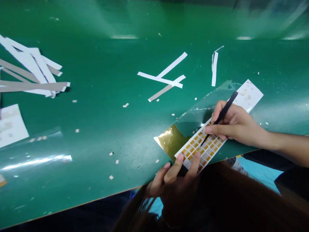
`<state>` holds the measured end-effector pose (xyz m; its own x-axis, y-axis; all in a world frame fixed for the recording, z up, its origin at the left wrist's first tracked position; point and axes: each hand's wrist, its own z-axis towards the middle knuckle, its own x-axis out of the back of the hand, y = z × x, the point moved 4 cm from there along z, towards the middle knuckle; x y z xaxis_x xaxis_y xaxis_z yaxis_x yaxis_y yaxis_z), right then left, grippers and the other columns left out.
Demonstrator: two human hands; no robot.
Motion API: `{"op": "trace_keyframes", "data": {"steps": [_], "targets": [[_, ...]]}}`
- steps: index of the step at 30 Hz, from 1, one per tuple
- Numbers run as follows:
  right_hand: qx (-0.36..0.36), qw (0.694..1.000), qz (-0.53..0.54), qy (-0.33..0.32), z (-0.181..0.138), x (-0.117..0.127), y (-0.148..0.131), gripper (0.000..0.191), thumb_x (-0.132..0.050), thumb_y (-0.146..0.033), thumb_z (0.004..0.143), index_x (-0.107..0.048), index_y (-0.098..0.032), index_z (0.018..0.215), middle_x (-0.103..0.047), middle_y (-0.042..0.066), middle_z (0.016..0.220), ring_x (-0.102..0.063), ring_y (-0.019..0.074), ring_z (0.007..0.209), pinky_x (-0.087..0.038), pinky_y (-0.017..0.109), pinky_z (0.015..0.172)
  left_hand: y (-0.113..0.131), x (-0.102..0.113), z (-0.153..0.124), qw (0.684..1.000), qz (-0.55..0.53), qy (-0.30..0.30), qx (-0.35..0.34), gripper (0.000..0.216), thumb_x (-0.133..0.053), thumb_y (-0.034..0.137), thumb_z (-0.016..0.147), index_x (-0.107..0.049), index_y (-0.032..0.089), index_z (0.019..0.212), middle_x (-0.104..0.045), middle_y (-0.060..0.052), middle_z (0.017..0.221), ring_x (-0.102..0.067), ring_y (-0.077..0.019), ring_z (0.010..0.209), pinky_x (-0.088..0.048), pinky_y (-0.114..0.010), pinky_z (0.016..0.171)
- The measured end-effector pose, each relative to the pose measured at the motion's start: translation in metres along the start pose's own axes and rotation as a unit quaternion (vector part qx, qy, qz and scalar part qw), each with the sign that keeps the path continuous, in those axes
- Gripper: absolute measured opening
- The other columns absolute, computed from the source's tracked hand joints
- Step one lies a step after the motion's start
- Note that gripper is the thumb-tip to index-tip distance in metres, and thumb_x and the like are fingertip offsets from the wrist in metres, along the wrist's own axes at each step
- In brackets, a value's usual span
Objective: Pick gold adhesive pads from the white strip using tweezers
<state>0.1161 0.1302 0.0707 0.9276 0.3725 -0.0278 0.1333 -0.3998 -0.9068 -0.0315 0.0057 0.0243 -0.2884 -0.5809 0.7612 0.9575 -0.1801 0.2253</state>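
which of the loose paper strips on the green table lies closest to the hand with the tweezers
The short white strip lying almost upright, up and left of the right hand holding the tweezers. The crossed strips lie farther left; the pile is at the far left.

Seated at a green table (101,129), working a white sticker sheet (248,95) gridded with small amber squares. Right hand (233,124) pinching black tweezers (220,117), tip down among the squares near the sheet's lower end. Left hand (173,175) at the table's near edge, fingertips pressing the sheet's lower corner. Just beside, a gold film patch (170,140) under clear plastic film (207,103). Farther back, loose white paper strips (164,79); at far left, a heap of white and grey strips (31,74). Tiny white scraps scattered across the surface.
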Motion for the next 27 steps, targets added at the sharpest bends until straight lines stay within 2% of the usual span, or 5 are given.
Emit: {"op": "trace_keyframes", "data": {"steps": [5, 9, 20, 27], "targets": [[0.000, 1.000, -0.006, -0.005, -0.0002, 0.0003, 0.0005, 0.038, -0.080, -0.024, 0.065, -0.042, -0.020, 0.072, -0.053, -0.009, 0.048, -0.045, 0.0050, 0.036, -0.035, 0.016, 0.034, -0.0018, -0.0011, -0.0027, 1.000, 0.002, -0.005, -0.014, 0.044, -0.075, 0.047, 0.064, -0.060, 0.041, 0.105, -0.055, 0.000, 0.099, -0.043, -0.0183, 0.086, -0.036, -0.034, 0.077], [-0.002, 1.000, -0.010, -0.003, 0.0007, 0.0008, 0.0011, 0.039, -0.080, -0.025, 0.065, -0.042, -0.020, 0.072, -0.051, -0.010, 0.045, -0.044, 0.0058, 0.036, -0.034, 0.017, 0.034, -0.0030, -0.0007, -0.0055, 1.000, 0.000, 0.004, -0.017, 0.043, -0.078, 0.041, 0.061, -0.062, 0.040, 0.101, -0.056, 0.003, 0.099, -0.044, -0.0172, 0.087, -0.037, -0.033, 0.077], [0.000, 1.000, -0.016, -0.004, 0.0011, 0.0010, -0.0003, 0.039, -0.079, -0.026, 0.066, -0.041, -0.021, 0.072, -0.048, -0.011, 0.042, -0.043, 0.0062, 0.035, -0.033, 0.018, 0.034, -0.0055, -0.0003, -0.0080, 1.000, -0.003, -0.017, -0.004, 0.031, -0.070, 0.042, 0.070, -0.062, 0.037, 0.100, -0.054, 0.003, 0.104, -0.043, -0.0170, 0.088, -0.037, -0.035, 0.079], [0.006, 1.000, -0.014, -0.006, 0.0013, 0.0010, 0.0014, 0.038, -0.079, -0.024, 0.066, -0.042, -0.021, 0.073, -0.050, -0.010, 0.044, -0.044, 0.0065, 0.036, -0.034, 0.018, 0.035, -0.0037, -0.0005, -0.0051, 1.000, 0.016, -0.018, -0.015, 0.045, -0.074, 0.046, 0.064, -0.061, 0.038, 0.106, -0.054, -0.001, 0.096, -0.042, -0.0194, 0.085, -0.037, -0.037, 0.078]]}}
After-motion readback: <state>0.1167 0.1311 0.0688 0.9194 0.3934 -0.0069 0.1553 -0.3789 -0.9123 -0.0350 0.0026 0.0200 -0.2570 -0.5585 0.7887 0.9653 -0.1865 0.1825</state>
